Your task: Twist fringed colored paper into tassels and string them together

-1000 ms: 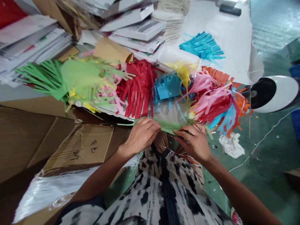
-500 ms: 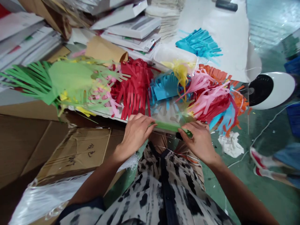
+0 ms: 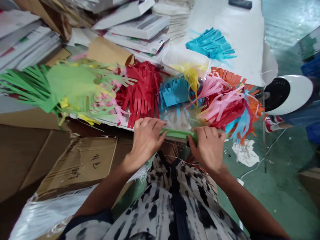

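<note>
Head view: two bare hands side by side at the near edge of a worktop, both busy with one narrow green strip (image 3: 178, 133), stretched between them just in front of the wearer's body.
Left hand (image 3: 147, 138): palm down, fingers curled over, and the strip's left end is caught between thumb and forefinger.
Right hand (image 3: 209, 146): knuckles up, thumb tucked in, clasping the other end, where the green shows at the thumb tip.
Reds and blues: straight beyond the left hand, a red fringe (image 3: 143, 93) spills toward the edge; right beside it, a blue fringe (image 3: 176, 93).
Greens: over on the left, pale green paper (image 3: 72, 80) overlaps a darker green fringe (image 3: 27, 83).
Pinks and orange: beyond the right hand, pink streamers (image 3: 226, 100) tumble over red ones, with an orange fringe (image 3: 227, 77) behind.
Farther back: a white tray (image 3: 185, 56) with a yellow fringe (image 3: 191, 78) at its front, and a turquoise fringe (image 3: 212, 43) lying alone on a white surface (image 3: 240, 33).
Floor level: an open cardboard box (image 3: 80, 160) at left, crumpled white paper (image 3: 246, 153) at right, and another person's red-and-white shoe (image 3: 269, 123) beyond.
</note>
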`<act>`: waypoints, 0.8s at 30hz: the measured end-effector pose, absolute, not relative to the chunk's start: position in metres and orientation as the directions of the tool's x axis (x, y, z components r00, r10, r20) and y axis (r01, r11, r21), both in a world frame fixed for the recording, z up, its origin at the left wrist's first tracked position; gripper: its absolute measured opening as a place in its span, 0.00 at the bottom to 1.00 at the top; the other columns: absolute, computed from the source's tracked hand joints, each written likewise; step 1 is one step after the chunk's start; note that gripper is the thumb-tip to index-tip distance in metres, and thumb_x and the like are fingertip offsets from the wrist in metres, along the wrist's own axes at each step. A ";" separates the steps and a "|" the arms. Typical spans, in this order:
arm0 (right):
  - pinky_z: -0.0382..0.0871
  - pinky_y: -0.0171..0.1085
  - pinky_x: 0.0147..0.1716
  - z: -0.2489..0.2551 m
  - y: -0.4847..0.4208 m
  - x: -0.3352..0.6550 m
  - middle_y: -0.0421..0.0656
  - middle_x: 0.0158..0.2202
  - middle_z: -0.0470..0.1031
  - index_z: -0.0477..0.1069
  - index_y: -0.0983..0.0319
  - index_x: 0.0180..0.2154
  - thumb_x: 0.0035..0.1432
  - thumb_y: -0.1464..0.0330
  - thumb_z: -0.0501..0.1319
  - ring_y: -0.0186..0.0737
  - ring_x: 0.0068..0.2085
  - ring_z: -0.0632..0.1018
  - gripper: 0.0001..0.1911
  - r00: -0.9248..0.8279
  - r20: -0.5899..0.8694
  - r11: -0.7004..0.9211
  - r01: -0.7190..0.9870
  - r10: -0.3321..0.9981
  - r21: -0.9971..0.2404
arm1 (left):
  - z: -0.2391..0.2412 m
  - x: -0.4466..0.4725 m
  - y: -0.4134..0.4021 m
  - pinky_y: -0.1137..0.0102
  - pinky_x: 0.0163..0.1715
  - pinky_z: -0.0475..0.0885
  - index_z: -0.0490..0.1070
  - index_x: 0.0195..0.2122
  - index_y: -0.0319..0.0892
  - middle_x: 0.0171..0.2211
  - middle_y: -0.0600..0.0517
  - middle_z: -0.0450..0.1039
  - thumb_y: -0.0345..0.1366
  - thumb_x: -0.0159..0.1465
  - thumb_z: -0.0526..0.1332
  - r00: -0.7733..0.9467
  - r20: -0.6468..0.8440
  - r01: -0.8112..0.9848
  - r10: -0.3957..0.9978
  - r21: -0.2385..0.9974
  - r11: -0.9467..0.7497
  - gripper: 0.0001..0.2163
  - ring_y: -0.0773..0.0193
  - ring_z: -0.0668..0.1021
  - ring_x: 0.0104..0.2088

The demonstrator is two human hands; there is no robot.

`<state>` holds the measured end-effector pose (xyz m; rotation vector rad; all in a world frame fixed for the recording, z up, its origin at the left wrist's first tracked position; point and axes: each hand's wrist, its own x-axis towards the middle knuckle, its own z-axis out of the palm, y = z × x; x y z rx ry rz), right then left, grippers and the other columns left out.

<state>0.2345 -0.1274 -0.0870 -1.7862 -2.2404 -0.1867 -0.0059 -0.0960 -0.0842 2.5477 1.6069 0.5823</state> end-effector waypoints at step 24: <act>0.53 0.53 0.56 -0.081 -0.142 0.259 0.44 0.51 0.86 0.80 0.56 0.49 0.70 0.71 0.60 0.53 0.59 0.76 0.11 -0.428 0.297 0.480 0.868 0.854 -0.128 | -0.103 0.006 -0.096 0.63 0.41 0.76 0.79 0.51 0.44 0.45 0.47 0.83 0.29 0.74 0.59 0.691 0.368 0.578 0.622 0.235 -0.781 0.11 0.59 0.80 0.44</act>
